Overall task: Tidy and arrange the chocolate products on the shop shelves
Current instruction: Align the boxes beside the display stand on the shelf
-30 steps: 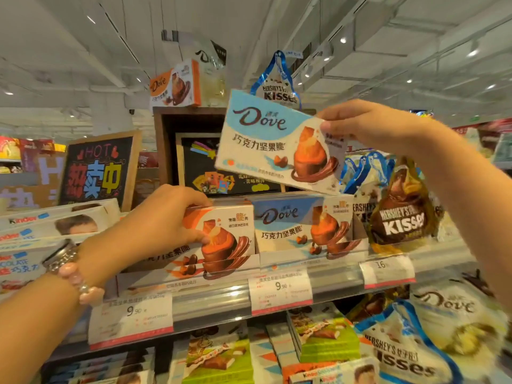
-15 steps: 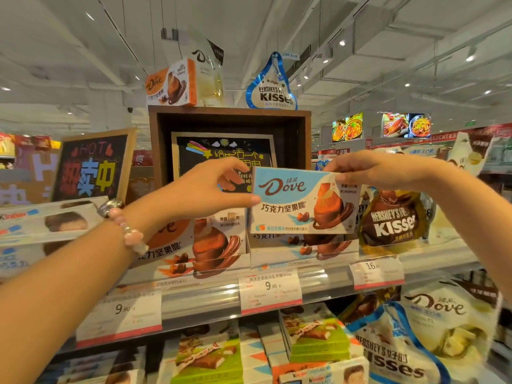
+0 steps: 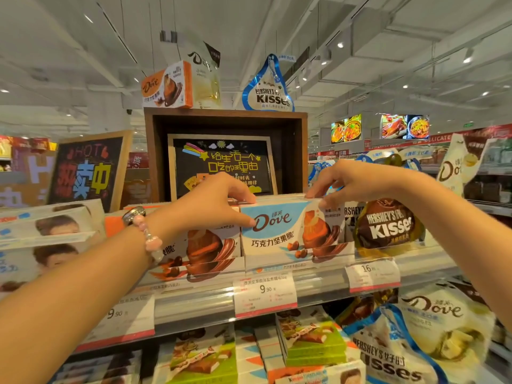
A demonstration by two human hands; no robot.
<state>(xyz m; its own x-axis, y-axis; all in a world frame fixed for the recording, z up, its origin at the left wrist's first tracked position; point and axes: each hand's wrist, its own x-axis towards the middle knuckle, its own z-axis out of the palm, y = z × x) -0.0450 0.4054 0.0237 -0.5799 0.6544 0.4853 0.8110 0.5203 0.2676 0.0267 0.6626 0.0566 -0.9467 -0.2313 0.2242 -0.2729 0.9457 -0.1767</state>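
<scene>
The blue Dove box is standing upright at the front of the shelf, just beside the orange Dove boxes on its left and the brown Kisses bag on its right. The left hand is gripping the box at its upper left corner: its fingers are curling over the top edge and the thumb is pressing on the front, near the Dove logo. The right hand is gripping the upper right corner in the same way, with fingers over the top and the thumb on the front face. A pink bead bracelet is sitting on the left wrist. Under the box, a price tag with 9.90 is hanging on the shelf edge. Below, green and orange chocolate boxes are lying on the lower shelf.
</scene>
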